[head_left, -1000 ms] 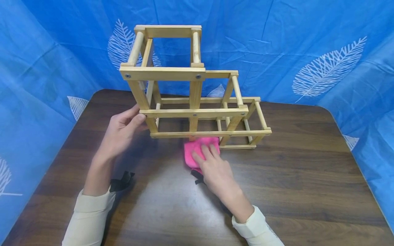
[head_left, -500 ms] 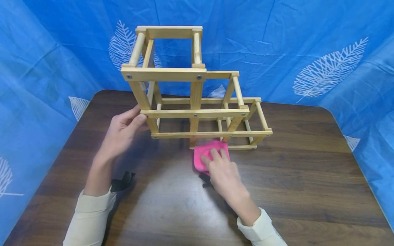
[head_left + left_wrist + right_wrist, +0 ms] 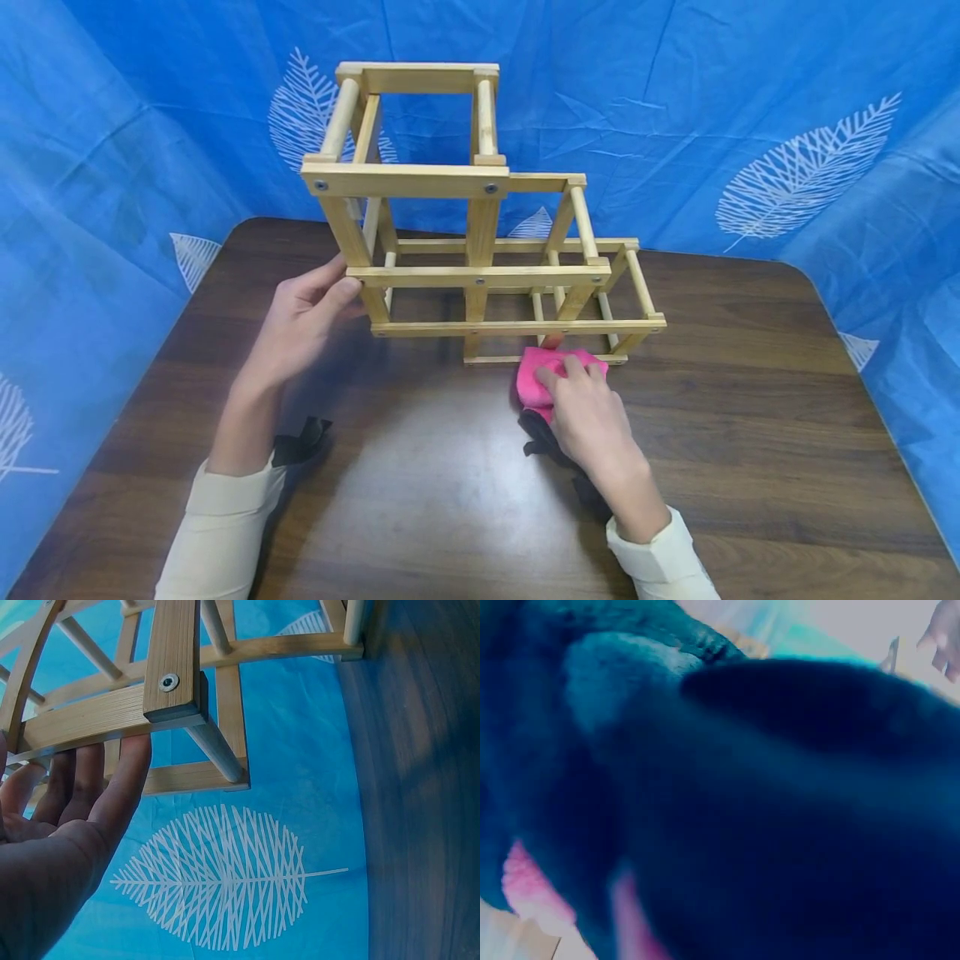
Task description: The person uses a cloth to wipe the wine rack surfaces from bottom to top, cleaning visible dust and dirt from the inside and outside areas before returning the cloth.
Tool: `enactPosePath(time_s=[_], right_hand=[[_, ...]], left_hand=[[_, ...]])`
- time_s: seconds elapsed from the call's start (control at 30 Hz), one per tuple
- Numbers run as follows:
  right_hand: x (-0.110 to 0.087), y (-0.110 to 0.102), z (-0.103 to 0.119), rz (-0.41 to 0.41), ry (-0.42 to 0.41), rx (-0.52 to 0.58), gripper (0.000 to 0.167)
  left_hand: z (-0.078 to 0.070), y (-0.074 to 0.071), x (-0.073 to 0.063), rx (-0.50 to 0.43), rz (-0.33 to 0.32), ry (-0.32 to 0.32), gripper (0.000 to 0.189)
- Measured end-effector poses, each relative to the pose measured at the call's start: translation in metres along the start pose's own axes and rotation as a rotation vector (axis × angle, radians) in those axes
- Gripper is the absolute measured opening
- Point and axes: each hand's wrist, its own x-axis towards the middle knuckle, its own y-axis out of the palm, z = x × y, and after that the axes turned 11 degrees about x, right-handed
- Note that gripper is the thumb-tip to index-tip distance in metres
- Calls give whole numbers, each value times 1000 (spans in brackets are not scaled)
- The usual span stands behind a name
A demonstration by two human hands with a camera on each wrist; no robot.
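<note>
A stepped rack (image 3: 480,279) of pale wooden slats and dowels stands at the table's back in the head view. My left hand (image 3: 298,312) grips its left front post, thumb in front and fingers behind. In the left wrist view, the fingers (image 3: 90,776) curl against a wooden slat (image 3: 82,716). With bent fingers, my right hand (image 3: 588,408) holds a pink cloth (image 3: 534,379) at the rack's lowest front rail, near its right end. The right wrist view is mostly dark and blurred, with bits of pink cloth (image 3: 536,885) at lower left.
The rack stands on a dark wooden table (image 3: 420,500). A blue curtain (image 3: 645,108) with white leaf prints hangs behind and beside the table. Black straps hang at both wrists, such as the left strap (image 3: 302,442).
My right hand has slid the pink cloth rightward along the rack's lower front. The left hand keeps its grip, and the rack has shifted very slightly right in view.
</note>
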Motion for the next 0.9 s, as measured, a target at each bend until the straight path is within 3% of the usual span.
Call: enactPosePath(time_s=[0.5, 0.9], right_hand=[[-2, -31, -39, 108, 240, 43, 49], [-5, -42, -65, 133, 298, 113, 53]], left_hand=[[0, 0, 0, 23, -4, 3, 44], [0, 0, 0, 28, -14, 14, 44]])
